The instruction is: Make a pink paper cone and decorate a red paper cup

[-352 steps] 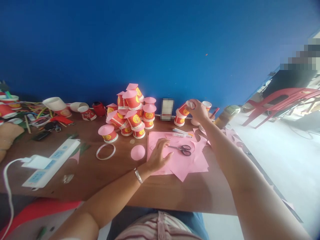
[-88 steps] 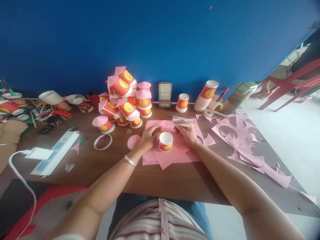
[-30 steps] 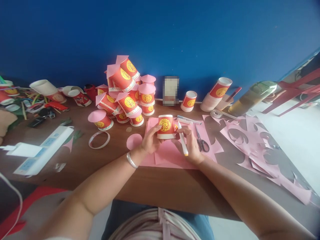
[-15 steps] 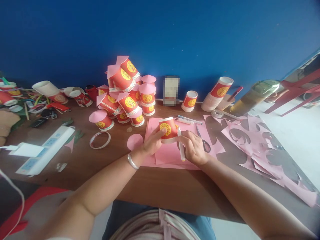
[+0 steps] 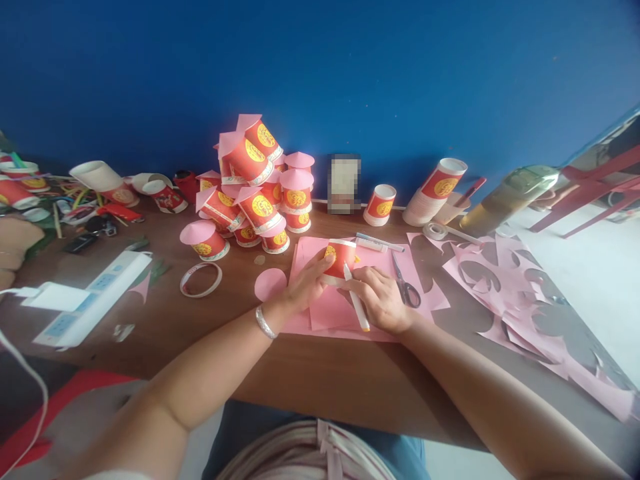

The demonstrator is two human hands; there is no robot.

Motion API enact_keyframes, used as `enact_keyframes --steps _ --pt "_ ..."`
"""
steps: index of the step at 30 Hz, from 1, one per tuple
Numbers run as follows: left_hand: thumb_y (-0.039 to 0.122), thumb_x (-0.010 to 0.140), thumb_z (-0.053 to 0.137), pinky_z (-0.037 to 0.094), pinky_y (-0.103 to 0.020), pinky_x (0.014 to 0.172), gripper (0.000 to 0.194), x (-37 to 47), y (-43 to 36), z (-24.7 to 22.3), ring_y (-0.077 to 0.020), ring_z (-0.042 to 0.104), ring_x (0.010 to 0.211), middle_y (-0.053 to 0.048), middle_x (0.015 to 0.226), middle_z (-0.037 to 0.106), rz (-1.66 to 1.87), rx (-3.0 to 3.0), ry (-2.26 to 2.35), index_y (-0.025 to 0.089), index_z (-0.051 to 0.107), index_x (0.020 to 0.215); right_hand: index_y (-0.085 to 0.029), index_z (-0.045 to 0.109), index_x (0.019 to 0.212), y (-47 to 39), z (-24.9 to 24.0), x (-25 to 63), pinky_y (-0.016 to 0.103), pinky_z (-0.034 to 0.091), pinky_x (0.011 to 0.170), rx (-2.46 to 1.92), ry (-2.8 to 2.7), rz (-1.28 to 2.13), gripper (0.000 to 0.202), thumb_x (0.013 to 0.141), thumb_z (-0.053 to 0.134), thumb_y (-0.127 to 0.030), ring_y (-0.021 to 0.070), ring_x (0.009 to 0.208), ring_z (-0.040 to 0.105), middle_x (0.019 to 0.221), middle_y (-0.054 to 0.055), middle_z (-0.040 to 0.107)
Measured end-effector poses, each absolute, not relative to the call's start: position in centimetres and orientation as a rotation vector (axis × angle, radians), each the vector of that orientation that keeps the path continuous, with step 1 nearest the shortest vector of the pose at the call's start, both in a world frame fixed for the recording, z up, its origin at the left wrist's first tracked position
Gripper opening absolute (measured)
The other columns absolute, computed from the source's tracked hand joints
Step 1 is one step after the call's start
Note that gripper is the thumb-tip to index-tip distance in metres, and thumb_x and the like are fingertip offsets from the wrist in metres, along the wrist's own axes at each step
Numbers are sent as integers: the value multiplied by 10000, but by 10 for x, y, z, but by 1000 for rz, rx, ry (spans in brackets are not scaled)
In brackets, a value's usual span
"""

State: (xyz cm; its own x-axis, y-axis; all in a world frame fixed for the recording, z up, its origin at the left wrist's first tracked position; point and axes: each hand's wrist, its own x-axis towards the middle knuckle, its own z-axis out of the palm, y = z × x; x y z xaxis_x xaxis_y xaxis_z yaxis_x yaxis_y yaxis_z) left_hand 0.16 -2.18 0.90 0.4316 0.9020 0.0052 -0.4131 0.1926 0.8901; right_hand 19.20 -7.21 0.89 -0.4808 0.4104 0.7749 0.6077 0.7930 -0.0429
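My left hand (image 5: 311, 280) grips a red paper cup (image 5: 342, 260) with a yellow emblem, its thumb over the cup's side. The cup is upside down, its white rim at the bottom. In my right hand (image 5: 380, 297) is a white marker (image 5: 357, 300), slanting down toward me, with its upper end against the cup's lower right side. My right fingertips reach near the cup's rim. Both hands are above stacked pink paper sheets (image 5: 327, 319). Scissors (image 5: 407, 288) lie beside my right hand, and other markers (image 5: 373, 241) lie behind the cup.
Piled cups with pink cone tops (image 5: 260, 207) stand at the back left, near a tape roll (image 5: 201, 280) and a power strip (image 5: 95, 297). Stacked cups (image 5: 434, 190) and a bottle (image 5: 510, 193) stand back right. Pink paper scraps (image 5: 525, 313) cover the right side.
The cup has turned in my left hand, its emblem now further left. My right hand has shifted slightly left, and the marker has tilted with its upper end onto the cup.
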Motion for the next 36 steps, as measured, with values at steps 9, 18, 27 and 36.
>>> enact_keyframes --steps 9,18,27,36 --pt "384 914 664 512 -420 963 159 4 -23 10 -275 648 1047 -66 965 719 1103 1001 699 247 743 926 -249 583 1227 -76 4 189 390 586 757 -953 -1857 192 396 1033 490 -582 240 847 703 952 77 708" --pt "421 914 671 551 -382 911 199 -2 -16 -10 -255 657 990 -60 949 692 1121 1046 693 237 737 872 -233 624 903 -74 16 193 301 472 569 -1083 -1501 681 306 1018 567 -510 153 593 579 646 -25 599" --pt "425 928 634 591 -431 911 224 0 -18 3 -290 665 1052 -91 1022 731 1029 1057 626 234 750 946 -238 565 970 -79 16 192 305 486 540 -1080 -1579 550 103 988 608 -330 156 582 618 704 -14 642" --pt "397 900 662 610 -457 894 229 3 -16 1 -314 705 1079 -74 1071 752 969 945 608 218 749 1014 -262 554 927 -84 26 185 315 523 578 -979 -1747 363 58 967 596 -260 171 657 644 780 15 677"
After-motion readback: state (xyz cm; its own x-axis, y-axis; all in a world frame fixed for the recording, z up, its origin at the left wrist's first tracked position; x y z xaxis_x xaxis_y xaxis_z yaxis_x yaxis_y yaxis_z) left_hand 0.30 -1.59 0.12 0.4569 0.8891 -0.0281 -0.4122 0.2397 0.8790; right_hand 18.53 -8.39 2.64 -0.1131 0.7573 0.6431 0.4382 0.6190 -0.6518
